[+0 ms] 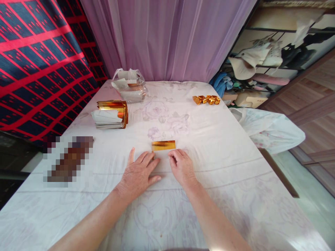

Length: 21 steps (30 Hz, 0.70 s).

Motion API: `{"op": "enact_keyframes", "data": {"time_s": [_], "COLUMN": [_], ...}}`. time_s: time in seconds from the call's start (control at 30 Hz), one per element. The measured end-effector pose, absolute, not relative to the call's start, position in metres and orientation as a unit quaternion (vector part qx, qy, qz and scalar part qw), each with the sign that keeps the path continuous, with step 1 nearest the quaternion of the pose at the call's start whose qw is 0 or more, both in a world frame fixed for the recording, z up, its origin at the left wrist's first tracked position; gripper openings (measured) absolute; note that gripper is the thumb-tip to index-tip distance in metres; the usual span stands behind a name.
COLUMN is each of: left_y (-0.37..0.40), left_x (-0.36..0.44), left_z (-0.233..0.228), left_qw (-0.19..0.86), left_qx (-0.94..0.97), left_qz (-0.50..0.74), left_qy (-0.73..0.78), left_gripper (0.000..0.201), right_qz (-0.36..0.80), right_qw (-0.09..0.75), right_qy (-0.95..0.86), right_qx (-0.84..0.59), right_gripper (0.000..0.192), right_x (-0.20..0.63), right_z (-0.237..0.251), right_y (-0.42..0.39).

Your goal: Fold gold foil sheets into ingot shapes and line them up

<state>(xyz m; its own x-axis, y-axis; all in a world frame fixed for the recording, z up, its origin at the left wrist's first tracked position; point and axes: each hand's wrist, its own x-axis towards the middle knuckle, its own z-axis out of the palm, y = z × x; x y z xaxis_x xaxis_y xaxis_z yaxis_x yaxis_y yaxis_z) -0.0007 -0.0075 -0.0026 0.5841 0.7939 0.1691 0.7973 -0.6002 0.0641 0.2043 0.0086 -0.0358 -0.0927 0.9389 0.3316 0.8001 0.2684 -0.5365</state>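
Head view: 1 gold strip (163, 145) lies mid-width on the table (222, 139), just ahead of 2 hands; left hand (137, 174) palm-down, fingers apart by its near-left corner, right hand (183, 169) curled at the near-right, can't tell if pinching. Also 1 sheet stack (108, 116), 1 clear bag (131, 96), 1 row of gold pieces (206, 100) (count unclear); good room rightward to the table edge.

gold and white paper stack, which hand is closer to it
Left. The left hand lies in front of the stack, to its right; the right hand is farther right, by the gold strip.
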Motion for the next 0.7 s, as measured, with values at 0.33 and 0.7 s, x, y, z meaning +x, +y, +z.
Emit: {"op": "enact_keyframes", "data": {"time_s": [0.33, 0.7], "left_y": [-0.003, -0.003], "left_x": [-0.016, -0.017], "left_z": [-0.006, -0.007], "left_qw": [0.004, -0.003], "left_qx": [-0.897, -0.894], "left_qz": [-0.091, -0.094], "left_qy": [-0.433, -0.439], "left_gripper": [0.050, 0.044], "right_qz": [0.116, 0.094], "right_qw": [0.319, 0.328], "right_qy": [-0.730, -0.712], "right_qx": [-0.593, -0.614], "right_gripper": [0.017, 0.019], "right_x": [0.204, 0.219], "right_z": [-0.036, -0.036], "right_y": [0.009, 0.009]}}
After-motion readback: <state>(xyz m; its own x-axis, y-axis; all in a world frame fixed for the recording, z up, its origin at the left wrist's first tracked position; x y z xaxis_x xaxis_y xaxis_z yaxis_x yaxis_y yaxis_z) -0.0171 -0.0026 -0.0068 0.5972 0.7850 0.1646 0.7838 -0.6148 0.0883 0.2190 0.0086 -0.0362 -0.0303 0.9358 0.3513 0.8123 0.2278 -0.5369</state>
